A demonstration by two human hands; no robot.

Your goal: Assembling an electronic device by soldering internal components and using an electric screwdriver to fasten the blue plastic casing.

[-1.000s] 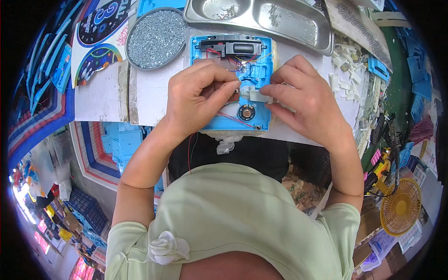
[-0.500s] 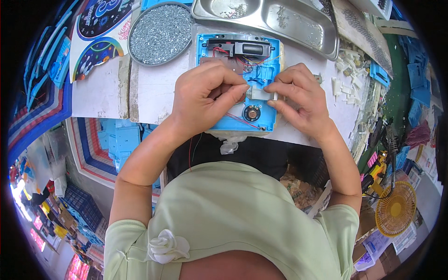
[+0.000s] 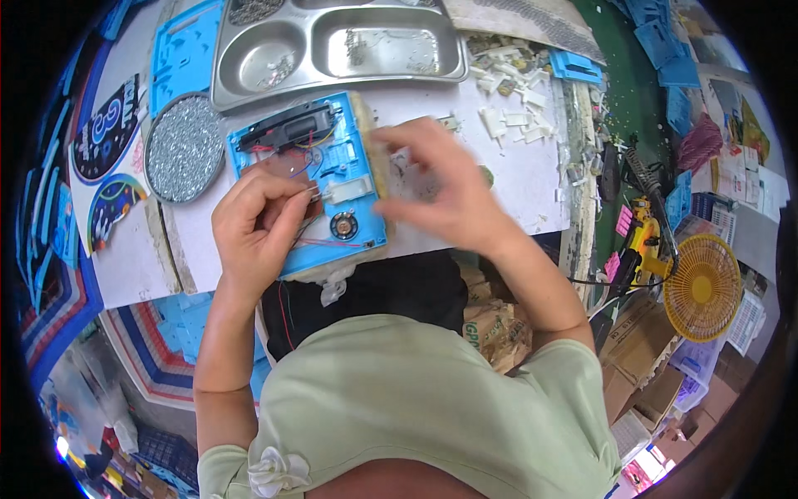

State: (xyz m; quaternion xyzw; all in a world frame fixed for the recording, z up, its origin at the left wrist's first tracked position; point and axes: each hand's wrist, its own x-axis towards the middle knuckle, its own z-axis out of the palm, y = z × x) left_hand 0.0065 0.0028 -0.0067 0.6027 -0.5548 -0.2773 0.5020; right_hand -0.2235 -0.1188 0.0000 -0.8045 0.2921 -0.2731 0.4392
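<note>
A blue plastic casing (image 3: pixel 339 158) lies open-side up under my hands, tilted a little. Inside are a long black part (image 3: pixel 287 129), a white rectangular piece (image 3: pixel 349 190), a small round speaker (image 3: pixel 343 225) and thin coloured wires. At the left end of the white piece, my left hand (image 3: pixel 259 223) is closed in a pinch; small thin metallic bits show at its fingertips, too small to name. My right hand (image 3: pixel 445 187), blurred by motion, is just past the casing's right edge. Its thumb and fingers are apart, with nothing visible between them.
A round tray of small metal screws (image 3: pixel 184 150) stands left of the casing. Behind is a steel compartment tray (image 3: pixel 341 87) holding small parts. White plastic pieces (image 3: pixel 519 119) lie in a heap at the right. A yellow round fan (image 3: pixel 702 287) stands beyond the table's right side.
My right hand has come off the white piece and moved right, fingers spreading. My left hand still pinches beside that piece. The whole view has swung, shifting the table leftward in the picture.
</note>
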